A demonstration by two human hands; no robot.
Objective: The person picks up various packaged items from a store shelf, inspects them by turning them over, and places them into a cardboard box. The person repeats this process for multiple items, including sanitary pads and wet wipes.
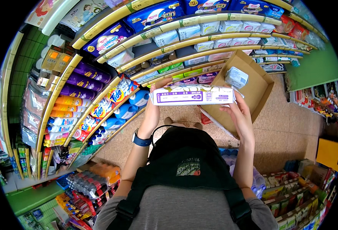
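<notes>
Both hands hold a long white package of sanitary pads (192, 96) level in front of me, its purple-and-white printed side facing up toward my head. My left hand (154, 105), a blue-strapped watch on its wrist, grips the left end. At the right end, the fingers of my right hand (239, 110) press against the package. Beyond and below that hand is an open brown cardboard box (256, 83) with a small white package (236, 77) inside. How the box is supported is hidden.
Shelves ahead carry blue pad packs (157, 15) and white packs (210, 28) behind yellow price rails (186, 22). To the left stand Tide detergent bags (115, 93) and purple bottles (85, 82). Bottled drinks (85, 182) are at lower left, packaged goods (289, 198) at lower right.
</notes>
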